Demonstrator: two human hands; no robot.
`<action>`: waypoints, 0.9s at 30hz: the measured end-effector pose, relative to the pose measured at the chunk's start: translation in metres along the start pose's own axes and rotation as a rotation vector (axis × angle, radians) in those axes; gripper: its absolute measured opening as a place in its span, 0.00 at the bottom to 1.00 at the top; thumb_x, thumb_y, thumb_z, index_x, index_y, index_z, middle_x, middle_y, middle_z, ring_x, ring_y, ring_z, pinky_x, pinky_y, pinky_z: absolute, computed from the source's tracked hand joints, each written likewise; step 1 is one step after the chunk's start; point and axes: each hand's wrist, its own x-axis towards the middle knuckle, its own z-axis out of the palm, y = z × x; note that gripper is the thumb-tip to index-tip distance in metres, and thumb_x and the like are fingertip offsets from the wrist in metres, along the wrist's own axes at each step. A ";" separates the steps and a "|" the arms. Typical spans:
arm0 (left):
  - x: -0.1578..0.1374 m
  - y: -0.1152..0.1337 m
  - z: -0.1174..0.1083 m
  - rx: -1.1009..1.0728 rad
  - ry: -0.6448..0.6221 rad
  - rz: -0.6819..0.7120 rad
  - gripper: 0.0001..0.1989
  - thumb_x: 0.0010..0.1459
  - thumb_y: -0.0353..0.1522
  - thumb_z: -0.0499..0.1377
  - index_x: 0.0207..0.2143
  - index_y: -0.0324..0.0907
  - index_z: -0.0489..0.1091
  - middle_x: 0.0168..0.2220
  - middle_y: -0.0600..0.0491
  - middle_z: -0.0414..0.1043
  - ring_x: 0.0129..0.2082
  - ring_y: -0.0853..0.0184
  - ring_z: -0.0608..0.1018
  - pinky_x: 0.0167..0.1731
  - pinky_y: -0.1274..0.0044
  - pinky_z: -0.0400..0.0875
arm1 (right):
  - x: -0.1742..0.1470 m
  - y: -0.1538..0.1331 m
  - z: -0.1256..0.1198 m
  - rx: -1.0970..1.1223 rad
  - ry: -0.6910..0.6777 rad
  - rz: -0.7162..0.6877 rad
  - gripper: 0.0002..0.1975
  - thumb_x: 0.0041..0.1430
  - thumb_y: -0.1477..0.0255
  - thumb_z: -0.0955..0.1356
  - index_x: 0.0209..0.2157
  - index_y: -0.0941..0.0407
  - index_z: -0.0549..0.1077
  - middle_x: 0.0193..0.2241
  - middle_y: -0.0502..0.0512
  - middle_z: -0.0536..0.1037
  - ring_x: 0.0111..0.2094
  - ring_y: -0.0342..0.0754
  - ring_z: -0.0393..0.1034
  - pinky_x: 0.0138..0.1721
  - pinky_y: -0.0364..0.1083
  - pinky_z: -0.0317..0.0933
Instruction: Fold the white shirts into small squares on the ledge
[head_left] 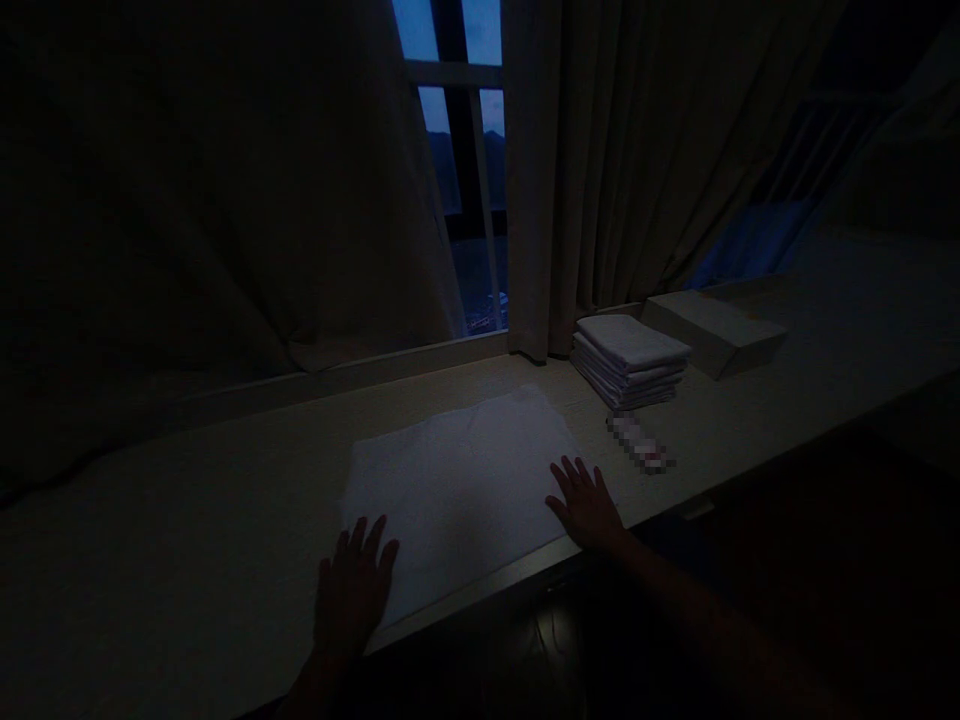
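A white cloth [465, 480] lies spread flat on the pale ledge, close to its front edge. My left hand [354, 585] rests over the cloth's near left corner, fingers spread. At the right side of the cloth, my right hand [585, 505] lies with its fingers apart, its fingertips on or just over the cloth's edge. Neither hand grips anything. A stack of folded white cloths [630, 360] sits farther back, to the right of the spread cloth. The light is dim, so fine detail is hard to make out.
The ledge [187, 520] runs left to right below a window [469, 180] with dark curtains [592, 150]. Behind the stack stands a pale box [716, 330]. A small blurred-out object [639, 442] lies in front of the stack. The ledge's front edge drops into darkness.
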 end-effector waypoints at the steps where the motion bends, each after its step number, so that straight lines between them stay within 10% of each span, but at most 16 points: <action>1: 0.000 -0.009 0.002 0.013 0.005 -0.013 0.29 0.65 0.42 0.38 0.66 0.48 0.48 0.68 0.49 0.48 0.67 0.53 0.51 0.59 0.53 0.50 | 0.000 0.000 0.001 -0.001 0.000 0.002 0.34 0.66 0.49 0.51 0.67 0.50 0.46 0.68 0.55 0.44 0.68 0.57 0.31 0.63 0.63 0.25; 20: 0.016 -0.017 0.008 0.065 -0.012 -0.095 0.32 0.63 0.45 0.39 0.67 0.44 0.45 0.68 0.42 0.46 0.66 0.49 0.51 0.58 0.53 0.47 | 0.001 -0.007 -0.004 -0.056 -0.007 0.044 0.35 0.66 0.49 0.50 0.67 0.52 0.47 0.68 0.56 0.44 0.68 0.56 0.30 0.63 0.62 0.25; 27: 0.011 -0.023 0.012 0.099 -0.025 0.012 0.26 0.60 0.36 0.45 0.60 0.48 0.62 0.69 0.49 0.45 0.67 0.47 0.46 0.58 0.49 0.46 | -0.002 -0.009 0.001 -0.051 0.038 0.110 0.41 0.64 0.47 0.50 0.67 0.62 0.47 0.68 0.64 0.41 0.68 0.58 0.28 0.64 0.60 0.27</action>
